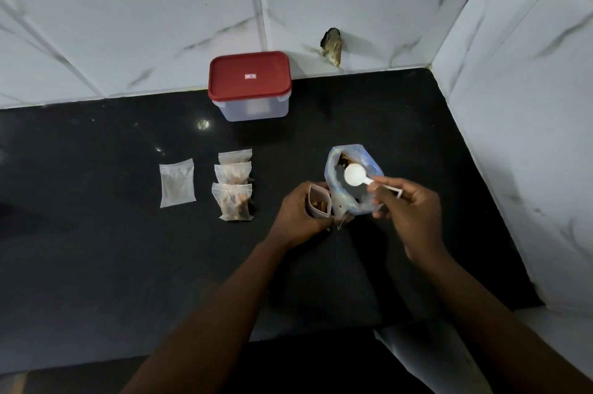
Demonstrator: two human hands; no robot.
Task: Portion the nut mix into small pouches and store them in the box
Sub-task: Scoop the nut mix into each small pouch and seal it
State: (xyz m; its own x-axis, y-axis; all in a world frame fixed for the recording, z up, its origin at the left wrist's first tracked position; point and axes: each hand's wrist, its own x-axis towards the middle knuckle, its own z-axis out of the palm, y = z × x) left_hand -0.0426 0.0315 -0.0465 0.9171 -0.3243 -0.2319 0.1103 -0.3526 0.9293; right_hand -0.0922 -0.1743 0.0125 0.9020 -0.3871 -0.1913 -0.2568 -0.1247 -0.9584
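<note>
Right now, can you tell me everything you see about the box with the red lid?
The box is a rectangular tub of cloudy, see-through plastic with rounded corners. Its red lid is on, with a small sticker in the middle. It stands upright on the black counter, at the back near the tiled wall. Something pale shows faintly through its side, too blurred to tell. Nothing lies on it.

**Where things lay on the counter**

The box [249, 85] stood at the back of the counter [96, 233], against the wall [128, 24]. Before it, three pouches [232, 174] lay overlapping in a row, with a fourth pouch [177, 183] apart on their left. To the right stood the big bag [353, 201]. The spoon [355, 174] was over its mouth, and an open pouch [319, 202] was just beside it on the left.
</note>
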